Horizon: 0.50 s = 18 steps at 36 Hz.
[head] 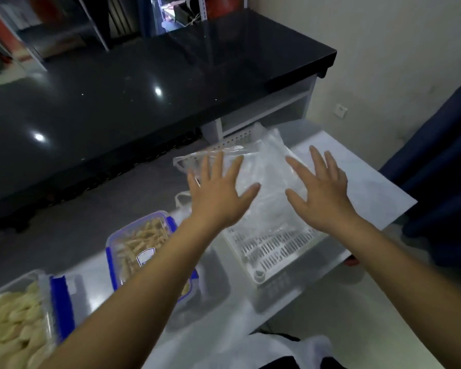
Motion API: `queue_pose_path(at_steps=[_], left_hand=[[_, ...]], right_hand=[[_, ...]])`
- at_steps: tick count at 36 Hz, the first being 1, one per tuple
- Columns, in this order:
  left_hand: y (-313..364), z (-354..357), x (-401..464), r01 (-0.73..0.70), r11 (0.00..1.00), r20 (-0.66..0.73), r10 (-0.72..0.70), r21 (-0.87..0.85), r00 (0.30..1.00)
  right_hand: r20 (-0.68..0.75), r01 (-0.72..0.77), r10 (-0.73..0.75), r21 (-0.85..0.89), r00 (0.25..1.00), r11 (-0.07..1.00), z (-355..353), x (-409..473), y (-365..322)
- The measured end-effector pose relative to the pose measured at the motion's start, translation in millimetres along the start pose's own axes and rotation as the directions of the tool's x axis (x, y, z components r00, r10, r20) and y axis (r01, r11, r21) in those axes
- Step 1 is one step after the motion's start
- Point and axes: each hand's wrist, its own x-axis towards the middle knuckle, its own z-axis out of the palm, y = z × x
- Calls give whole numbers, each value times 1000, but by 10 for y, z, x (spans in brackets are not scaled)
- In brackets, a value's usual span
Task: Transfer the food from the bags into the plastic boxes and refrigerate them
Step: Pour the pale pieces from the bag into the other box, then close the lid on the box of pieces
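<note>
My left hand (218, 193) and my right hand (321, 190) are both spread flat, fingers straight, over a clear, seemingly empty plastic bag (266, 169). The bag lies on a white slotted plastic basket (274, 249) on the pale table. A lidded plastic box with blue clips (137, 251), filled with thin pale sticks of food, sits to the left, partly under my left forearm. Another plastic box (16, 320) holding pale yellow pieces stands at the bottom left, its blue-clipped lid beside it.
A glossy black counter (144, 83) runs across the back, with a white shelf unit (272, 107) below its right end. A dark blue curtain (442, 155) hangs at the right. A white sheet (370, 187) covers the table's far right. White bag handles (183, 199) show beside my left wrist.
</note>
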Motion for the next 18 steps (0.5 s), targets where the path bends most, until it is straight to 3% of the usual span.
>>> queue_pose_path(at_steps=[4,9,14,18], left_hand=[[122,492,-94,45,998,227,-53,38,973],[165,781,1,32,987,327,-82,155,942],[227,844,60,-3,969,388,-97,249,917],[284,732,55,6,971,383,-99,238,919]], right_hand=[[181,220,-185,-204,966,954,200,153,47],[446,293,-165,-235,880,927,456,319,181],[516,352,-192,-231,835,907,538,319,329],[509,318,-184,-188,841,929,467,320,303]])
